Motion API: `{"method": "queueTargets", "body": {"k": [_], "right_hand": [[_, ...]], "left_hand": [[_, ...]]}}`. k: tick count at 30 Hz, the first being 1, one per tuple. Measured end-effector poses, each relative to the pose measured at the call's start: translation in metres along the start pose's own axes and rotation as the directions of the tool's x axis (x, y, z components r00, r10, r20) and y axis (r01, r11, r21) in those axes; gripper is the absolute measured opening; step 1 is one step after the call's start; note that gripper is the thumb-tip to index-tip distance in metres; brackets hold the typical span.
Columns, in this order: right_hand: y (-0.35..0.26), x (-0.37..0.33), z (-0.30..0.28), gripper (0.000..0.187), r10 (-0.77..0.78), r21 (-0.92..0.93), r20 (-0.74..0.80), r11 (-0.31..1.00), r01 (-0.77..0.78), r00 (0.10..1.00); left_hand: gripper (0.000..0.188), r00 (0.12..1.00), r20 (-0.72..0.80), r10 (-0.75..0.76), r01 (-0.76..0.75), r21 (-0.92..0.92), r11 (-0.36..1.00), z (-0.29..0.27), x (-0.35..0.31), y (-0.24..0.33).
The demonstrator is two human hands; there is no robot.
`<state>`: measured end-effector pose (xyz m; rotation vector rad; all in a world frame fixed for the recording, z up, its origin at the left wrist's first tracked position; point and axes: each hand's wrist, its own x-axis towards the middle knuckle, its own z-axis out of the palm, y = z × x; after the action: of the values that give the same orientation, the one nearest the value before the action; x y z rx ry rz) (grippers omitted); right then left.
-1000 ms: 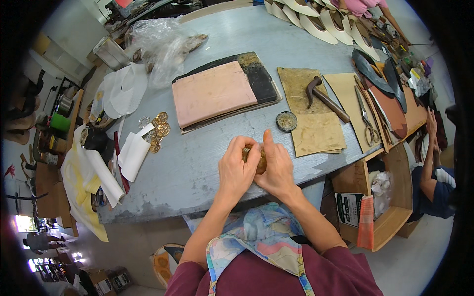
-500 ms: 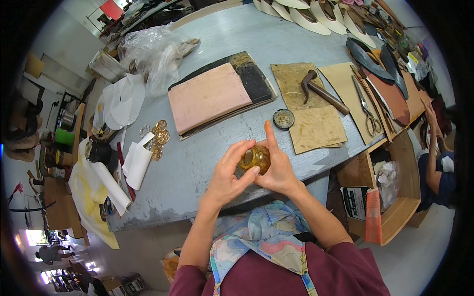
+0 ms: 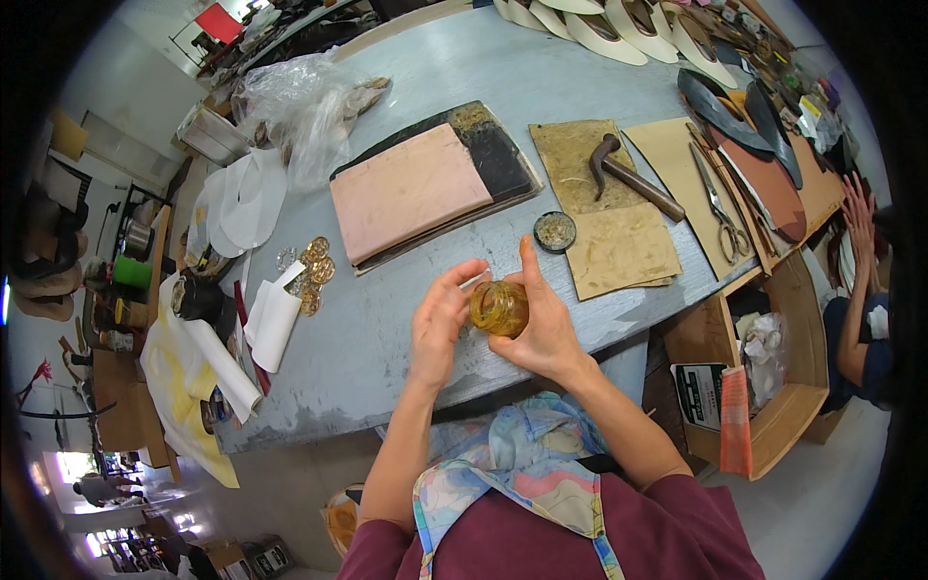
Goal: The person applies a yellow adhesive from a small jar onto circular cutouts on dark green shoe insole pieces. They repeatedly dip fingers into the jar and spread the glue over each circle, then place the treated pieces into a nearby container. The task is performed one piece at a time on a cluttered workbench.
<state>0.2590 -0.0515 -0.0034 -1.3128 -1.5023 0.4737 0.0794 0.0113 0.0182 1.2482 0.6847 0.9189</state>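
A small glass jar point(image 3: 498, 308) with yellow-brown stuff in it is in my right hand point(image 3: 543, 324), tilted on its side above the table's near edge. The right thumb and fingers wrap round it, while the index finger, stained orange at its tip, points away from me. My left hand point(image 3: 443, 324) is beside the jar, fingers apart and curved, holding nothing that I can see. A round dark-rimmed lid point(image 3: 555, 232) lies just beyond, with crusted residue inside. It touches a folded brown sheet point(image 3: 623, 253).
A hammer point(image 3: 638, 182) and scissors point(image 3: 720, 208) lie right on the blue table point(image 3: 425, 353). A pink sheet point(image 3: 411, 193) rests on a dark board. Gold rings point(image 3: 317, 266) and white rolls sit left. An open drawer point(image 3: 773, 425) juts out right, near another person's hands point(image 3: 858, 217).
My left hand has come off the jar and moved slightly left, its fingers opening. My right hand still holds the jar. The other person's hands at the far right have shifted.
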Motion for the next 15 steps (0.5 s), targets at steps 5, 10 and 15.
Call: {"method": "queueTargets", "body": {"k": [5,10,15], "right_hand": [[0.002,0.001,0.002,0.133,-0.004,0.031,0.005,1.000,0.003,1.000],[0.006,0.000,0.006,0.127,-0.072,0.035,-0.034,0.997,0.074,0.997],[0.002,0.001,0.003,0.127,-0.158,-0.103,-0.030,0.983,0.154,0.987]], "left_hand": [[0.055,0.986,0.130,0.105,-0.136,0.261,0.956,0.004,-0.014,0.006],[0.032,0.963,0.010,0.268,-0.245,0.443,0.862,0.022,-0.009,0.003],[0.020,0.977,-0.137,0.165,-0.083,0.470,0.879,0.032,0.000,-0.005]]}}
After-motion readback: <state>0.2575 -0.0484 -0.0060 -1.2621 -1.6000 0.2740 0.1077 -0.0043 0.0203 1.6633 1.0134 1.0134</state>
